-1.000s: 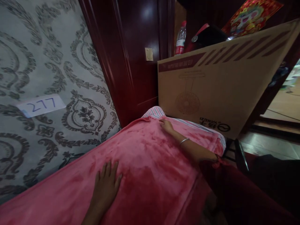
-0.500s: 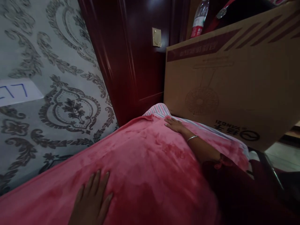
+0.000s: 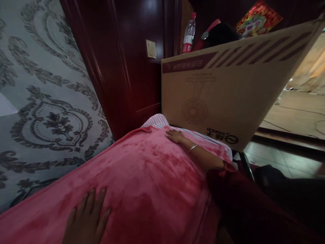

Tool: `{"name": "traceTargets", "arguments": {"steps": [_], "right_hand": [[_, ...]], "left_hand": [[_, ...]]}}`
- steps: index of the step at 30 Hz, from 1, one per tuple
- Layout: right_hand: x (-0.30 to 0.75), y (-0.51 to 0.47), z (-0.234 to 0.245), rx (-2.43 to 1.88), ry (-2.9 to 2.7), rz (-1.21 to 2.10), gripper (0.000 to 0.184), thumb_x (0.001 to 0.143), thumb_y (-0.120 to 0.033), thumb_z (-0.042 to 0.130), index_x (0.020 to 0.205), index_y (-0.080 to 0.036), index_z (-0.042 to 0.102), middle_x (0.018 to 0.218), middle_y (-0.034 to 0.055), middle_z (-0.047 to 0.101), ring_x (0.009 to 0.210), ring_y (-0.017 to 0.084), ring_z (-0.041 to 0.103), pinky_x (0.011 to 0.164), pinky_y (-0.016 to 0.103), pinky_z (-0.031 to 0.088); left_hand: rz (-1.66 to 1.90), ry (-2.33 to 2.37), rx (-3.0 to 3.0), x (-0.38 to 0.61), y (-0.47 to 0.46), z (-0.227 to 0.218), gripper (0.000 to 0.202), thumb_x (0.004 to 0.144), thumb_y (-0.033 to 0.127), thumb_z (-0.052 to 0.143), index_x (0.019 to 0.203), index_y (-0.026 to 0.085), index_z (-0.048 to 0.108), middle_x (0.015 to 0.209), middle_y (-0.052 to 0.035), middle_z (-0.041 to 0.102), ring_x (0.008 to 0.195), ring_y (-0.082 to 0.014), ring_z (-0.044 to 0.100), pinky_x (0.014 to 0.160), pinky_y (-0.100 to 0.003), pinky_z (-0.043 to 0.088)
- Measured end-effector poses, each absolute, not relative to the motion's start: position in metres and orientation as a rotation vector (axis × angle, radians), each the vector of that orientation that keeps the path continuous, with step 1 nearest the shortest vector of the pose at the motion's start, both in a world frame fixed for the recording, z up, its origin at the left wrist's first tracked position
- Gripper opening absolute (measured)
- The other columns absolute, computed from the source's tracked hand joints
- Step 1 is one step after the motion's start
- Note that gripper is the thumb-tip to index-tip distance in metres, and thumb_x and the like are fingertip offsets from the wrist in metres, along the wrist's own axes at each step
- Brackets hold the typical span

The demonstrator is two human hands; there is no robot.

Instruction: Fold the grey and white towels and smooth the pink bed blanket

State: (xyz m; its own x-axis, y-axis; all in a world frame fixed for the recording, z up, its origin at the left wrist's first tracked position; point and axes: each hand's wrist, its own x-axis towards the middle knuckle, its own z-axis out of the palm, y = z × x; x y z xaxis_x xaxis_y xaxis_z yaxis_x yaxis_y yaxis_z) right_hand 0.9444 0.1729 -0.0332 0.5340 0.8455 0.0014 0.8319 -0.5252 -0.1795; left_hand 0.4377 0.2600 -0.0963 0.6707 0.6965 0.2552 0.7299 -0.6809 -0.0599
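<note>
A pink plush blanket (image 3: 132,169) covers the bed in front of me, with darker patches where the pile is brushed. My left hand (image 3: 85,217) lies flat on its near left part, fingers spread. Farther off, near the blanket's far edge, my right hand (image 3: 175,135) rests palm down with the fingers stretched out; a silver bangle (image 3: 193,147) is on that wrist. Beyond the right hand a striped sheet (image 3: 157,120) shows from under the blanket at the far corner. Neither hand holds anything.
A large cardboard box (image 3: 228,95) stands against the bed's far side, with a plastic bottle (image 3: 188,35) behind its top edge. Dark red wooden panelling (image 3: 114,67) and patterned wallpaper (image 3: 58,125) border the left. Tiled floor (image 3: 276,159) shows at right.
The view has turned to the right, bringing in the box's right edge, a red decoration and the floor beyond. Both hands stay flat on the blanket in about the same places.
</note>
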Motion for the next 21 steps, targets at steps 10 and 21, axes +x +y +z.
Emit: {"name": "traceTargets", "arguments": {"steps": [10, 21], "right_hand": [[0.956, 0.103, -0.062, -2.662, -1.244, 0.076, 0.065, 0.103, -0.059, 0.019, 0.161, -0.031, 0.024, 0.169, 0.0053, 0.013, 0.151, 0.032, 0.021, 0.117, 0.057, 0.026], [0.969, 0.055, -0.043, -2.705, -1.055, 0.097, 0.063, 0.102, -0.058, 0.033, 0.149, -0.020, 0.050, 0.149, 0.0145, 0.052, 0.132, 0.027, 0.053, 0.109, 0.036, 0.039]], "left_hand": [[-0.298, -1.078, -2.820, 0.434, 0.261, -0.086, 0.071, 0.081, 0.055, 0.044, 0.147, 0.030, 0.052, 0.152, -0.0125, 0.051, 0.149, -0.0378, 0.032, 0.114, -0.064, 0.031], [-0.302, -1.060, -2.790, 0.441, 0.256, -0.079, 0.073, 0.084, 0.054, 0.040, 0.150, 0.024, 0.047, 0.154, -0.0171, 0.047, 0.148, -0.0416, 0.031, 0.110, -0.068, 0.033]]}}
